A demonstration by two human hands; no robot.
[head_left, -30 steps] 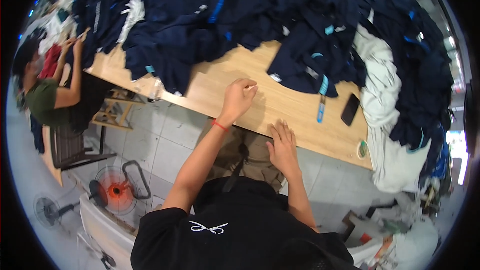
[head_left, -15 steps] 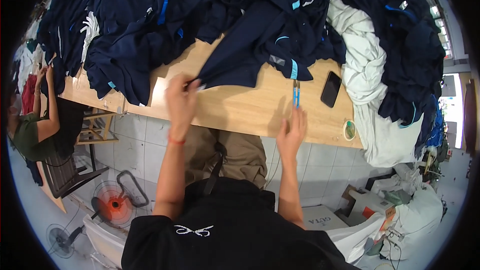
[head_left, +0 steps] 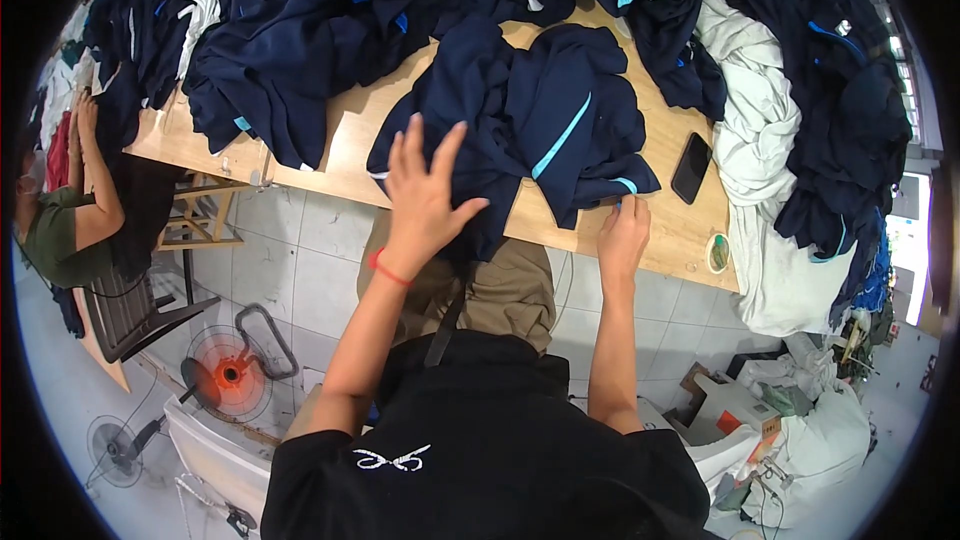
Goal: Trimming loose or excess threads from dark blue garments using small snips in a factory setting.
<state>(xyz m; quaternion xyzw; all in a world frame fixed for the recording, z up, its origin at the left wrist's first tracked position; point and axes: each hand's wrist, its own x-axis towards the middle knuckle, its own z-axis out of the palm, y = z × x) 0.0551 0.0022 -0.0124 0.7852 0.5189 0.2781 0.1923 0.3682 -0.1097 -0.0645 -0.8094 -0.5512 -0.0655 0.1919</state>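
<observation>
A navy garment [head_left: 470, 90] with light-blue trim lies bunched on the wooden table in front of me, part of it hanging over the near edge. My left hand [head_left: 425, 195] is open above its near left part, fingers spread, with a red band on the wrist. My right hand [head_left: 624, 232] is closed at the table's near edge, beside the garment's lower right corner. A bit of blue shows at its fingertips, where blue-handled thread snips [head_left: 619, 205] are mostly hidden by the fingers and the cloth.
Navy garments [head_left: 270, 60] are heaped along the back. A black phone [head_left: 691, 168], a small round dish [head_left: 717, 253] and bundled white cloth [head_left: 750, 90] lie at the right. At the far left another person [head_left: 75, 225] works; a fan [head_left: 228, 373] stands on the floor.
The garment has come nearer and bunched up, its edge dropping over the table. My left hand has let go and spread its fingers. My right hand has closed at the snips.
</observation>
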